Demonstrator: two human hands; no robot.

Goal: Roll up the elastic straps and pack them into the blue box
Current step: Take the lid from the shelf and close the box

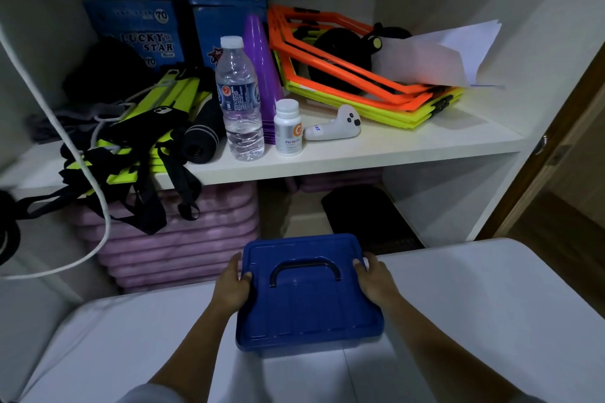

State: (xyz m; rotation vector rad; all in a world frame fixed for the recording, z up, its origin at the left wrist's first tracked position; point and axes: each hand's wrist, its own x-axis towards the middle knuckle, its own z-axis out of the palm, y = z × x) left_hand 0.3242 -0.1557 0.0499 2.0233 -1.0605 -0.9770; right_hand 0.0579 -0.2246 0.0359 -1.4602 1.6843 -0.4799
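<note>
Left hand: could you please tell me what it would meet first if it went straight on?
The left hand would likely meet the pink mat stack under the shelf; depth unclear.

From my end I count one blue box (307, 304), one water bottle (240, 98), one white pill bottle (288, 127), one white controller (334, 127), two blue Lucky Star packs (144, 36), one stack of purple cones (260, 75), and a pile of orange and yellow hexagon frames (406, 114) too overlapped for me to number.
</note>
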